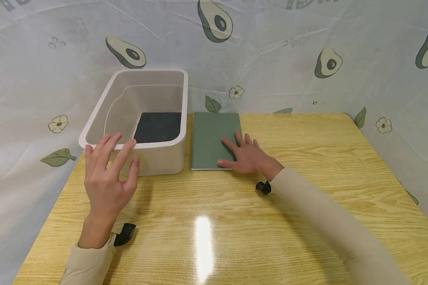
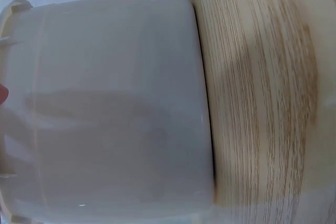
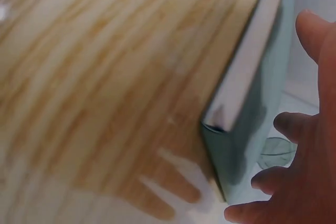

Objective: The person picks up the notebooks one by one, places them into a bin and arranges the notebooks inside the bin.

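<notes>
A light beige plastic bin (image 1: 164, 156) stands at the back left of the table, and a dark flat item (image 1: 158, 127) lies on its floor. My left hand (image 1: 108, 182), fingers spread, is in front of the bin's near wall, with its fingertips around the height of the front rim. Whether they touch it is unclear. To the right of the bin a green book (image 1: 210, 138) lies flat, its white page edges (image 3: 247, 61) visible in the right wrist view. Over the book's right side is my right hand (image 1: 249, 156), fingers apart; a gap shows between fingers and cover.
The wood-grain table (image 1: 306, 142) carries a bright light reflection near its middle. A pale sheet (image 1: 264, 63) printed with avocados, leaves and flowers hangs behind the table and along its sides. Black wrist-camera pieces (image 1: 125, 234) stick out beside both wrists.
</notes>
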{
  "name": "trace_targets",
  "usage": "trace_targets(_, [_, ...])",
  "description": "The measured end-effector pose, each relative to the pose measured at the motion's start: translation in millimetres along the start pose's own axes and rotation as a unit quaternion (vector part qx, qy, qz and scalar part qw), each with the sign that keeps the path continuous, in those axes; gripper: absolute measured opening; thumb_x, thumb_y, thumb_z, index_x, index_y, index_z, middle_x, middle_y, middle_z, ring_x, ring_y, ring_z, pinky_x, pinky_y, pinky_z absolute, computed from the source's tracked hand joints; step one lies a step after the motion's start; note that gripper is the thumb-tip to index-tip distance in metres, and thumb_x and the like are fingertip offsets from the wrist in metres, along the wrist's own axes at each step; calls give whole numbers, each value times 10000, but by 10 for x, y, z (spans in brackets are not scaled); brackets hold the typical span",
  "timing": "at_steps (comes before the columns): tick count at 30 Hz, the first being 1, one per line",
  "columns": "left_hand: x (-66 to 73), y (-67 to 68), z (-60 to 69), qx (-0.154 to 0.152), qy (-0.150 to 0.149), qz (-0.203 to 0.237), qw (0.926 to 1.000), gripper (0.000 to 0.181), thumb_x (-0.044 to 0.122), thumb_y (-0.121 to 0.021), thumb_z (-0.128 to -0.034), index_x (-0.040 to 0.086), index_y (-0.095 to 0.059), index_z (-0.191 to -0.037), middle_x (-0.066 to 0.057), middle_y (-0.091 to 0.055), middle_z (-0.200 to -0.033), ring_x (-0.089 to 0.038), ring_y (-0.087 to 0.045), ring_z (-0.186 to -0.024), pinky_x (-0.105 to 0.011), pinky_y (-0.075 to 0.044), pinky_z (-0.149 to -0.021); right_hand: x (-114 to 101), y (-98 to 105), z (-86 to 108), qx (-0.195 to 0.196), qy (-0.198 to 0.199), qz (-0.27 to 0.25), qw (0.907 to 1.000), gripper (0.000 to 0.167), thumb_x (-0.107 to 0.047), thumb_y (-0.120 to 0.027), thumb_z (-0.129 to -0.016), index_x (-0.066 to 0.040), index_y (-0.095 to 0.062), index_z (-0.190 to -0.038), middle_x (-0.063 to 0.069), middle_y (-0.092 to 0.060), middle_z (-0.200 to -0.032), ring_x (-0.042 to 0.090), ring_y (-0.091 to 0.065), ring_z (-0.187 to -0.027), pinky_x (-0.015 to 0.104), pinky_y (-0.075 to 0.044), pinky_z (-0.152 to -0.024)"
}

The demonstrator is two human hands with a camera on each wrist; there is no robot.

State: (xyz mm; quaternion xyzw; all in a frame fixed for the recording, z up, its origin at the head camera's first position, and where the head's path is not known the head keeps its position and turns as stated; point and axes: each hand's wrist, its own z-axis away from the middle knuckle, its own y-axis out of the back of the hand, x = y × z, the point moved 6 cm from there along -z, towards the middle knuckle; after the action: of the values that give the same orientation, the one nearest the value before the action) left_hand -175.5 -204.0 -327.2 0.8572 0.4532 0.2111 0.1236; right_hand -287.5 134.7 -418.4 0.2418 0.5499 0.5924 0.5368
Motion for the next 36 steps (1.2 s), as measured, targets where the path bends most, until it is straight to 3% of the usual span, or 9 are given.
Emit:
trace_targets(10, [-14,2,13,18,-28,-5,10000,377,183,-692,-913,129,-775,-1277,-189,-697,-1406,-404,-590,-1401,-673,-282,-1264,0,-84,-83,-59,5,-61,10000,891,-679,-499,-1028,-268,-121,-1723,241,118,-1776,542,17,-1635,636,-101,-1328])
trace_targets(22, [-7,-10,9,48,-21,32,10000,373,183,-690,-913,132,-778,-1272,-188,-699,-1402,-422,-597,-1381,-676,-281,-1262,15,-97,-106,-248,-1,-40,9997,905,-673,-491,-1034,-273,-66,-1724,230,184,-1766,547,79,-1627,643,-84,-1326])
trace_targets(36, [4,-13,3,57,-62,83,9999,370,163,-692,-913,120,-776,-1271,-203,-699,-1391,-425,-594,-1381,-675,-278,-1263,-3,-65,-107,-711,-123,-9,9974,932,-699,-489,-1025,-327,15,-1715,209,238,-1755,547,89,-1625,712,-181,-1279])
